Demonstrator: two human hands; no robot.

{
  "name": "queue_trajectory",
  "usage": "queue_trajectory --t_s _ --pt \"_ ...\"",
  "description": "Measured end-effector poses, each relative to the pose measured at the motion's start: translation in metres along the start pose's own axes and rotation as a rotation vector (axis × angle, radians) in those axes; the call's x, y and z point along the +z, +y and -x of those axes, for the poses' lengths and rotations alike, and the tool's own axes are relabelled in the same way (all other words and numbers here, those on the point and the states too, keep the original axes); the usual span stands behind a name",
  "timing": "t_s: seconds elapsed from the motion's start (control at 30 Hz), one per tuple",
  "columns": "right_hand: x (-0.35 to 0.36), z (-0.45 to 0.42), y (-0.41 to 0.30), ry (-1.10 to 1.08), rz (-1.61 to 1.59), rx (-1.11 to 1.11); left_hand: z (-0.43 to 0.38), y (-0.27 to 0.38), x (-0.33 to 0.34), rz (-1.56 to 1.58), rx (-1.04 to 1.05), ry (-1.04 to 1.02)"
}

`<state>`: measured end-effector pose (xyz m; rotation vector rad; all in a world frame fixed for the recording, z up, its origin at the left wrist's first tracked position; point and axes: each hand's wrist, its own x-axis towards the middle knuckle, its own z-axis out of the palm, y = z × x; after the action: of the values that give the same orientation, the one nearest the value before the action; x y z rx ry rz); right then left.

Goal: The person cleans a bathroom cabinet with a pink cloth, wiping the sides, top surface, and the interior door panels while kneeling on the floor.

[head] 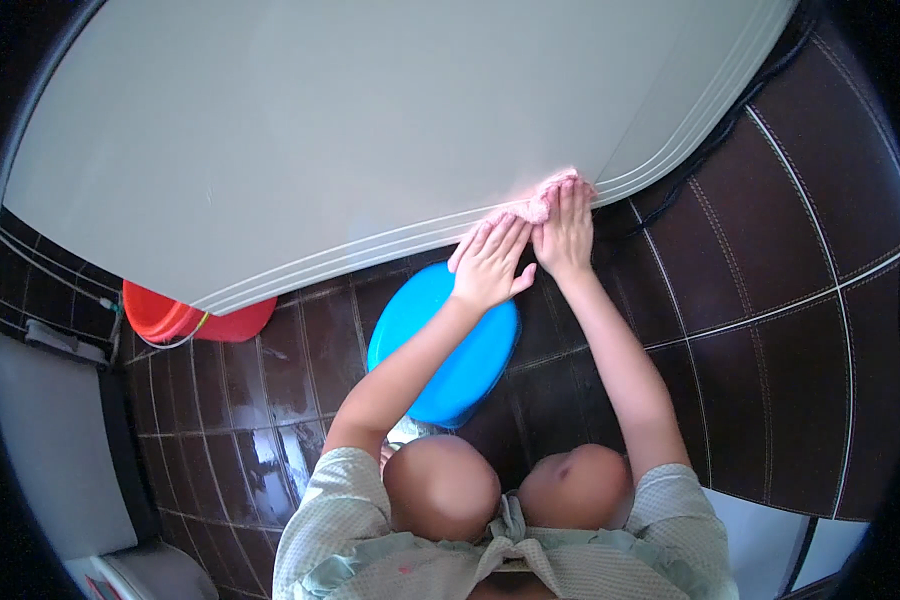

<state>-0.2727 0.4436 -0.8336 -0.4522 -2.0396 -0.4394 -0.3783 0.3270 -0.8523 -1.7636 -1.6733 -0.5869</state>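
Note:
A pink cloth [532, 208] is pressed against the lower grooved edge of a large white panel [330, 135], the side of what looks like an appliance. My left hand [491, 259] lies over the cloth's left end, fingers extended and thumb pointing out to the right. Slightly higher and to the right, my right hand [566, 225] holds the other end flat with its fingertips. The two hands are close together, and much of the cloth is hidden under them. Beneath my left forearm is a blue plastic basin or stool [450, 360]; its type is unclear.
A red bucket [244, 321] with a wire handle sits partly behind the panel at left. Dark brown tiles [217, 457] cover the floor, with wet-looking reflections. A black cord [709, 142] runs beside the panel's right edge. My bent knees [442, 487] are close below the basin.

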Motion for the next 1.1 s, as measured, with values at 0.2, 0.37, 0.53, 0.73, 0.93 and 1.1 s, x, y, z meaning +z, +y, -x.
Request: queue_trajectory --t_s 0.2,0.37,0.53,0.73,0.93,1.1 --pt "-0.011 -0.045 -0.012 0.075 -0.087 0.191 -0.037 -0.029 -0.057 -0.068 0.114 0.035" --pt "-0.055 -0.157 -0.015 0.168 -0.133 0.154 -0.100 -0.056 -0.120 -0.165 0.086 0.142" --pt "-0.103 -0.258 -0.021 0.238 -0.132 -0.047 -0.154 -0.076 -0.180 -0.236 -0.073 0.275" --pt "-0.107 -0.295 -0.034 0.414 -0.189 -0.177 -0.172 -0.086 -0.196 -0.255 -0.189 0.429" --pt "-0.120 -0.293 -0.004 0.345 -0.215 -0.227 -0.182 -0.075 -0.197 -0.261 -0.143 0.355" --pt "-0.134 -0.280 0.031 0.296 -0.156 -0.179 -0.205 -0.049 -0.197 -0.249 -0.089 0.255"
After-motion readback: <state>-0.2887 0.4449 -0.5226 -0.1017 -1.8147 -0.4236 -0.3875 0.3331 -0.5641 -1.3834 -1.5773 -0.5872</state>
